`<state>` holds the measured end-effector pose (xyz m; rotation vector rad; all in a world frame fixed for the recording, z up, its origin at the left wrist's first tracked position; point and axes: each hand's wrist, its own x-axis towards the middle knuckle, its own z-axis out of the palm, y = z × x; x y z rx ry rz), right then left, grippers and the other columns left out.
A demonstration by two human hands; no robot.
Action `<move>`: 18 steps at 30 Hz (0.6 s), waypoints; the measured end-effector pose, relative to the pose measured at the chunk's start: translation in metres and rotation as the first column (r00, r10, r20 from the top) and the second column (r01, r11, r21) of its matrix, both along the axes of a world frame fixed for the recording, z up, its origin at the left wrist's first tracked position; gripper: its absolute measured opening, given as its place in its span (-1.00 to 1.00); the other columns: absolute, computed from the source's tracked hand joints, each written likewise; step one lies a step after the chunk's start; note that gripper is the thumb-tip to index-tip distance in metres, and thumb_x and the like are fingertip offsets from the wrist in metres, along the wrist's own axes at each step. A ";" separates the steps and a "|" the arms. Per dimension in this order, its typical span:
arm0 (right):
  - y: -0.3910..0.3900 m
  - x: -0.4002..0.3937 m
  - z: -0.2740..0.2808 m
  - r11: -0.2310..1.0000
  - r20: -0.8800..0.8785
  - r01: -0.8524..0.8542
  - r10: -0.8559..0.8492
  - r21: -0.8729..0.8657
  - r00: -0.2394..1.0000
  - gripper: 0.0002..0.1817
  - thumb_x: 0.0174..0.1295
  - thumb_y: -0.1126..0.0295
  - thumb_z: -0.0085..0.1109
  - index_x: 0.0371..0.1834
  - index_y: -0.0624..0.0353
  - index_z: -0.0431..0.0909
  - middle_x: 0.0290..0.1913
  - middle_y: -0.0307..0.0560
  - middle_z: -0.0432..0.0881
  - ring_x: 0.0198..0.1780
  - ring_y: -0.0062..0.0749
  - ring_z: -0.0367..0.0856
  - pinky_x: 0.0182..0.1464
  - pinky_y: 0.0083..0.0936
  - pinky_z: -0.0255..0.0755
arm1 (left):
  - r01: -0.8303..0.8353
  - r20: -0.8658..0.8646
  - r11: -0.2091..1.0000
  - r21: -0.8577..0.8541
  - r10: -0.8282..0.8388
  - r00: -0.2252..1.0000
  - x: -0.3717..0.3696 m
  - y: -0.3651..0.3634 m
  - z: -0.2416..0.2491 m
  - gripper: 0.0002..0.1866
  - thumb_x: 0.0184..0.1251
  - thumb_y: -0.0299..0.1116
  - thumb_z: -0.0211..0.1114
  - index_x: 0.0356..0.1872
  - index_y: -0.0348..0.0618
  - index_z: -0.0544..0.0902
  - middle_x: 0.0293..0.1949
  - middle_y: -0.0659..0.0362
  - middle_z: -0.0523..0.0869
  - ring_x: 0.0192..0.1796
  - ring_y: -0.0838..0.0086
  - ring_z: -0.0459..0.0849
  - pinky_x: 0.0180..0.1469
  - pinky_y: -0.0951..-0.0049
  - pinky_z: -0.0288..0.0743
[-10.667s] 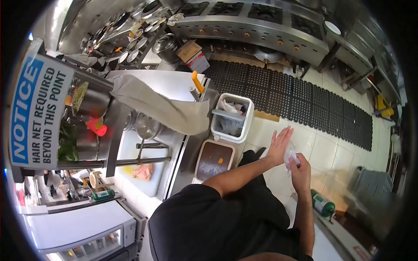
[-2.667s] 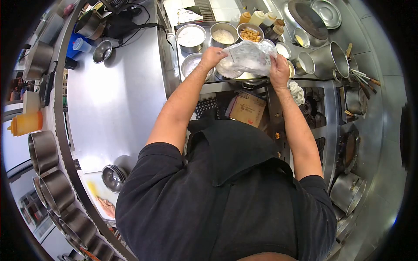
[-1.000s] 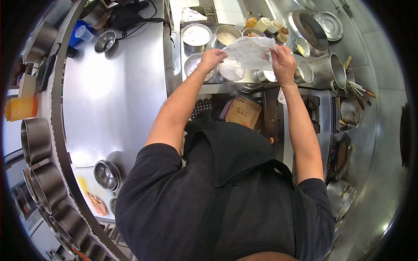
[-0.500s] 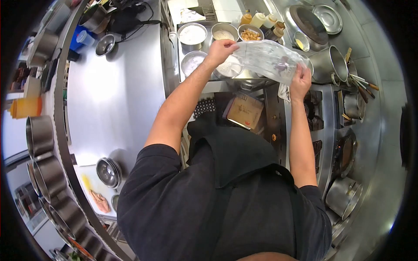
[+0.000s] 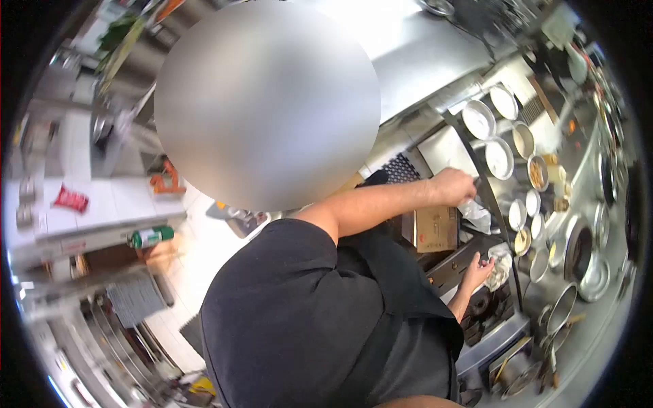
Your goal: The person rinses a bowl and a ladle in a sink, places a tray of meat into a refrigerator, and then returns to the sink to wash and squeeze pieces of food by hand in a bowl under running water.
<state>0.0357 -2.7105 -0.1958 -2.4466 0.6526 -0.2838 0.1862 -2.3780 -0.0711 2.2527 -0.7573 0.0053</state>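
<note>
My left hand (image 5: pixel 454 187) is closed around the upper end of a clear plastic bag (image 5: pixel 477 216), which hangs crumpled below the fingers. Lower down, my right hand (image 5: pixel 477 273) has its fingers apart and curved, with no bag in it. Right beside those fingertips hangs a white cloth (image 5: pixel 500 265) at the front of the stove. A cardboard box (image 5: pixel 437 229) stands below and between my hands. Just beyond the bag, metal bowls with white powder (image 5: pixel 498 158) sit on the counter, along with a bowl of brown pieces (image 5: pixel 537 173).
Stove burners (image 5: pixel 484 306) lie near my right forearm. A large pot (image 5: pixel 559 306) and a round lid (image 5: pixel 578 248) are at the far right. A steel worktop (image 5: pixel 435 64) runs along the top. A large blurred patch covers the upper left; a red packet (image 5: pixel 71 199) lies on a white counter.
The view has swung round to the left. The bag, earlier stretched between both hands over the bowls, now hangs from my left hand alone; my right hand has let go.
</note>
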 end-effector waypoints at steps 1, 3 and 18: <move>0.018 -0.005 0.024 0.992 -0.002 -0.108 0.108 0.068 0.994 -0.22 0.27 0.20 0.41 0.47 0.33 0.30 0.06 0.16 0.54 -0.07 -0.20 0.58 -0.05 -0.38 0.56 | -0.013 -0.002 1.000 0.019 0.014 1.000 -0.019 0.008 -0.012 -0.88 0.12 -0.26 0.34 -0.41 -0.01 0.76 -0.41 0.05 0.73 -0.25 0.04 0.77 -0.16 0.02 0.66; 0.075 -0.003 0.065 0.937 -0.068 -0.328 0.337 0.119 0.939 -0.21 0.25 0.31 0.39 0.53 0.21 0.27 0.02 0.11 0.55 -0.10 -0.17 0.57 -0.05 -0.35 0.56 | -0.040 -0.011 0.998 0.045 0.041 0.999 -0.057 0.030 -0.032 -0.89 0.12 -0.27 0.35 -0.39 -0.01 0.77 -0.40 0.06 0.74 -0.23 0.04 0.77 -0.15 0.02 0.66; 0.458 -0.167 0.032 0.008 -0.263 -0.963 0.963 0.268 -0.065 -0.69 0.25 0.24 0.29 -0.02 0.15 0.71 -0.32 0.16 0.69 -0.25 0.10 0.70 -0.19 -0.14 0.54 | -0.560 -0.305 0.792 0.244 0.611 0.731 -0.431 0.296 -0.035 -0.69 0.21 -0.26 0.36 0.00 0.02 0.75 0.05 0.08 0.69 0.09 0.09 0.69 0.12 0.07 0.61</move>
